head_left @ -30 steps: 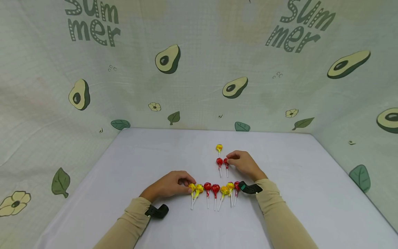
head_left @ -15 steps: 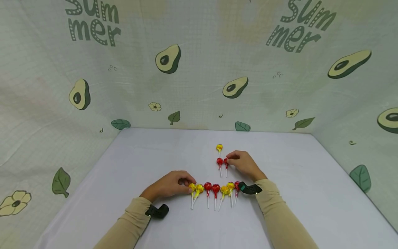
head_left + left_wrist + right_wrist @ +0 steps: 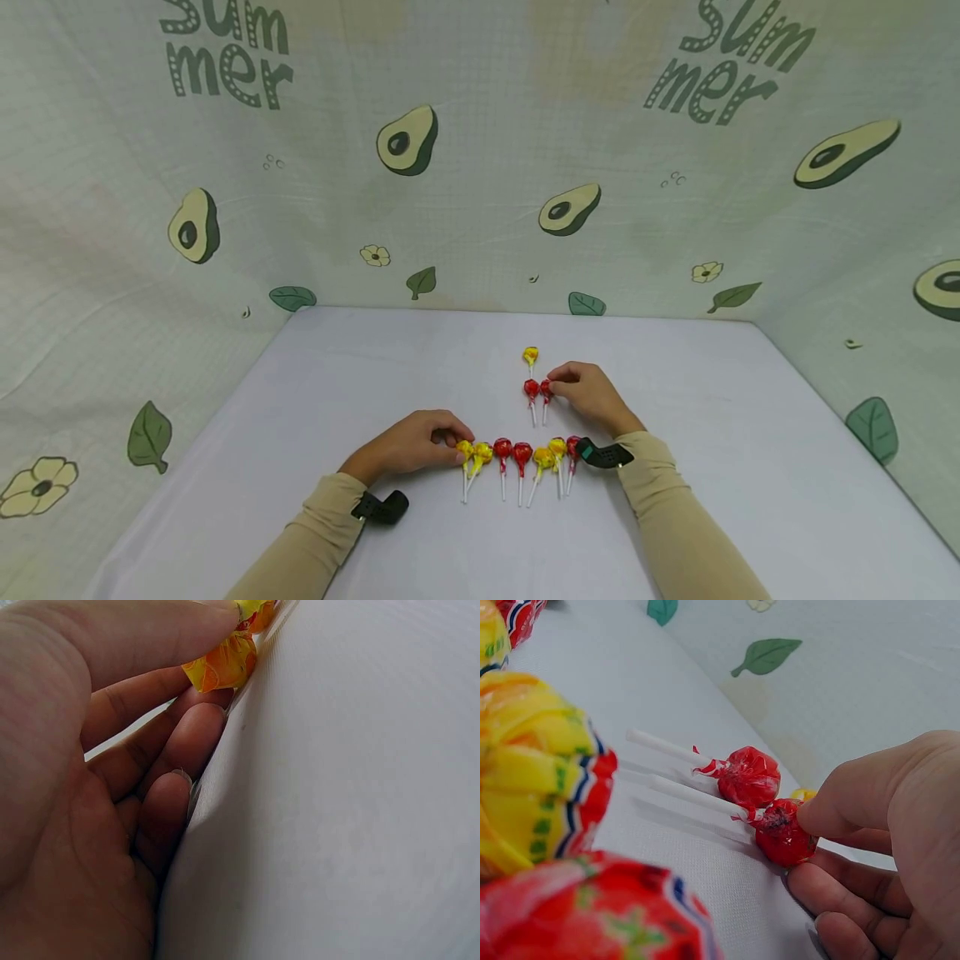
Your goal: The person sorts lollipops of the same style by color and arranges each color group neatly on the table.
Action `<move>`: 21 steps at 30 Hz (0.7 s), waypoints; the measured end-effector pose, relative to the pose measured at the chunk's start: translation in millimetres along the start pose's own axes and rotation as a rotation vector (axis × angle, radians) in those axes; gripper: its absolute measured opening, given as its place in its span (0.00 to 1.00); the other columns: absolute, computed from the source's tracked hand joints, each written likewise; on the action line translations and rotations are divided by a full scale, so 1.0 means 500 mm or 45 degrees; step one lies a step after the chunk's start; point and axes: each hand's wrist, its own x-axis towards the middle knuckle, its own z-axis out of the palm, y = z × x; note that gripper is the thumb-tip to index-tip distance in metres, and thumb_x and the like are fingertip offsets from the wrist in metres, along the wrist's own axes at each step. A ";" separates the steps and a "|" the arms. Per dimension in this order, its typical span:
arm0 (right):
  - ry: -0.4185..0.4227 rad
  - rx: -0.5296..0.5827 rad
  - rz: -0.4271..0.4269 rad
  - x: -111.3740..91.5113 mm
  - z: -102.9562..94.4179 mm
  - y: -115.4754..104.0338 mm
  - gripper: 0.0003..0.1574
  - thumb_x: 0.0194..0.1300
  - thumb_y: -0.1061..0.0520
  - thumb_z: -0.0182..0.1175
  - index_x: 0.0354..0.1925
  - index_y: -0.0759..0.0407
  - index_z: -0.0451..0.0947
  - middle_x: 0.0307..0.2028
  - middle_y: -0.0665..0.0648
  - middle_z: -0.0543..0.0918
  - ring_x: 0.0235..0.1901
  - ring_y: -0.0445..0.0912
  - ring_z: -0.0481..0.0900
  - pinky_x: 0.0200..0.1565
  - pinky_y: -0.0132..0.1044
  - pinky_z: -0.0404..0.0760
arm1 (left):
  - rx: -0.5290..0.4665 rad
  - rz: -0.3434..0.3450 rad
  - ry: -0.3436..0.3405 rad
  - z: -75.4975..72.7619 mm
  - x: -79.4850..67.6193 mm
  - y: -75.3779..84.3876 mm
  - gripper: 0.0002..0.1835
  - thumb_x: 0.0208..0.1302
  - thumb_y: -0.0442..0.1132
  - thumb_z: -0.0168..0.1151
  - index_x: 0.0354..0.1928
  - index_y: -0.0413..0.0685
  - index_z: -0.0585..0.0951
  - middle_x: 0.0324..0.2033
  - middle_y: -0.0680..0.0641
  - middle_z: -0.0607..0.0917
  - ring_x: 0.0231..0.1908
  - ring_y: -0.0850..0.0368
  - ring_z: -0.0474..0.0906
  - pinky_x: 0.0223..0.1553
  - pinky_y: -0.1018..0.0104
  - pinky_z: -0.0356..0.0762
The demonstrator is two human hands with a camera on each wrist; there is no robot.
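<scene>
Had red lollipop [image 3: 784, 832] pinched in right hand [image 3: 591, 397] on table [image 3: 375, 358], just beside second red lollipop [image 3: 750, 777]. Pinched yellow lollipop [image 3: 223, 666] at left end of row [image 3: 522, 452] with left hand [image 3: 414, 442]. Looked mid-placing; probably called for squaring up, then right-hand release.

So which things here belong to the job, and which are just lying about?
Seemingly part of the job:
held yellow lollipop, pinched by the left hand
held red lollipop, pinched by the right hand
second red lollipop and far yellow lollipop
six other lollipops in the near row

Just around:
left wristband and right wristband, both worn
white tabletop
printed backdrop
</scene>
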 end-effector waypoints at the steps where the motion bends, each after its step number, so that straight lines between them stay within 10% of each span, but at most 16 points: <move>1: -0.003 -0.004 -0.004 0.000 0.000 -0.001 0.13 0.69 0.55 0.62 0.49 0.58 0.83 0.45 0.54 0.85 0.46 0.50 0.77 0.49 0.45 0.74 | -0.001 0.000 -0.001 0.000 0.000 0.000 0.12 0.64 0.47 0.70 0.48 0.60 0.85 0.39 0.61 0.81 0.42 0.60 0.75 0.45 0.64 0.72; 21: 0.010 -0.035 -0.031 -0.001 0.000 0.003 0.12 0.69 0.55 0.62 0.48 0.58 0.83 0.44 0.54 0.85 0.47 0.51 0.77 0.52 0.48 0.74 | 0.003 0.002 -0.005 -0.002 -0.001 0.000 0.12 0.64 0.47 0.70 0.49 0.61 0.85 0.40 0.62 0.82 0.43 0.61 0.75 0.46 0.64 0.73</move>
